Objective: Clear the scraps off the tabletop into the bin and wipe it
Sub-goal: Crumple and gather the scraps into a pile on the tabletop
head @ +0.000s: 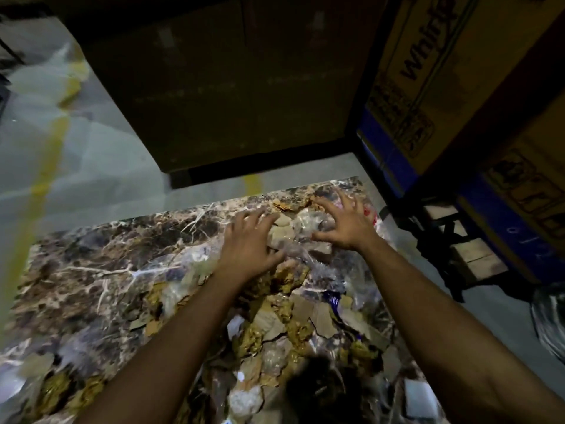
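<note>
Scraps (pixel 293 307) strewn over the marble table (pixel 91 270) are being gathered: left hand (pixel 247 243) and right hand (pixel 345 228), fingers spread and holding nothing, must next rake them together.

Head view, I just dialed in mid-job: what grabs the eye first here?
Two bare arms reach forward, the left hand and right hand spread with fingers splayed over a heap of scraps near the far edge of the marbled tabletop. More torn cardboard and gold wrappers litter the tabletop nearer the camera. Big cardboard boxes loom at upper right.
</note>
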Action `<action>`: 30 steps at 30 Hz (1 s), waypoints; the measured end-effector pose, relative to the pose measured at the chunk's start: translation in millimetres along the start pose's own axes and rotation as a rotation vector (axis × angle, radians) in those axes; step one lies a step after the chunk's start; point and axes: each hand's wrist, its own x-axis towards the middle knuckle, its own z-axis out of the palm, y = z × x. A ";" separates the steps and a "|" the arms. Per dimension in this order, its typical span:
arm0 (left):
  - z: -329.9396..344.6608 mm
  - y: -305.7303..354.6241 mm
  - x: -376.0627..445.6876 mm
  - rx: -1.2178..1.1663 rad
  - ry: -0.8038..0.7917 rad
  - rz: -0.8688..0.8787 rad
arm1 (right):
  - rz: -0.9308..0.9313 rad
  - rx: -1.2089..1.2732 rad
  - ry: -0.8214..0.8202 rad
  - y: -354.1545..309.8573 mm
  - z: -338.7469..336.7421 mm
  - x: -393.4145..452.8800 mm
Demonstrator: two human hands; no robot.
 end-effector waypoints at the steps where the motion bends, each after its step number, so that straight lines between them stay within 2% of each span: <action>1: 4.1 9.1 24.2 0.014 -0.074 0.035 | 0.030 -0.015 -0.053 7.8 2.5 6.0; 6: 40.1 22.0 109.0 0.016 -0.401 0.013 | 0.102 -0.021 -0.219 32.0 18.8 28.3; 8: 55.9 19.5 116.0 -0.015 -0.490 0.015 | 0.095 -0.027 -0.241 31.9 26.6 33.2; 10: 68.9 18.4 111.1 -0.036 -0.514 0.026 | 0.045 -0.074 -0.223 27.1 34.2 34.1; 15: 84.7 18.6 90.8 -0.046 -0.318 0.064 | -0.046 -0.126 -0.154 17.1 48.4 28.2; 19: 90.2 16.3 80.0 -0.384 -0.249 0.025 | -0.069 -0.043 -0.087 10.4 55.9 25.9; 22: 77.5 16.1 72.5 -0.515 -0.158 0.074 | -0.108 0.179 -0.014 -0.7 54.0 26.0; 27: 24.2 -7.3 53.2 -0.440 0.006 0.172 | -0.236 0.287 0.149 -41.4 24.3 5.6; 30: -13.8 -26.3 5.5 -0.444 0.128 0.171 | -0.367 0.331 0.284 -83.5 18.4 -28.2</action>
